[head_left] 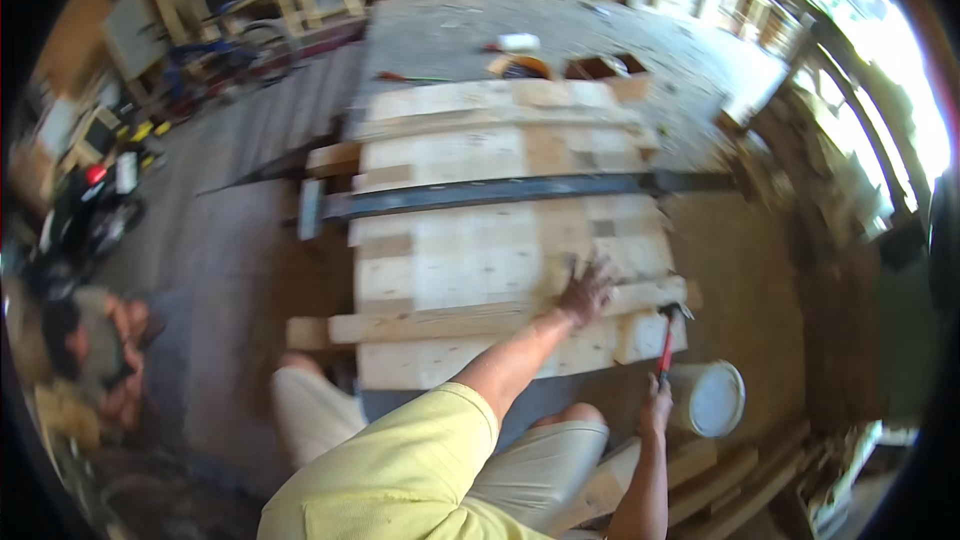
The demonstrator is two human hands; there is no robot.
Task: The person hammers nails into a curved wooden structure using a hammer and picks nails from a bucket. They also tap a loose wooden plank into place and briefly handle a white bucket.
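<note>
My left hand point(588, 292), its fingers spread and a little blurred, reaches over a pale wooden panel point(440, 245) just beside the near wooden batten point(440, 324). Whether the palm presses on the wood cannot be made out. My right hand point(657, 406) is wrapped round the lower handle of a hammer point(666, 348) with a red handle and dark claw head. The hammer's head is beside the right end of the near batten. Across the panel's middle lies a dark metal bar clamp point(490, 195), and a second batten point(480, 124) crosses its far part.
A white bucket point(714, 399) stands right of my right hand. Long boards point(740, 480) lie at the lower right. Beyond the panel are an open box point(600, 68) and a white bottle point(516, 42). Another person point(95, 350) sits at the far left.
</note>
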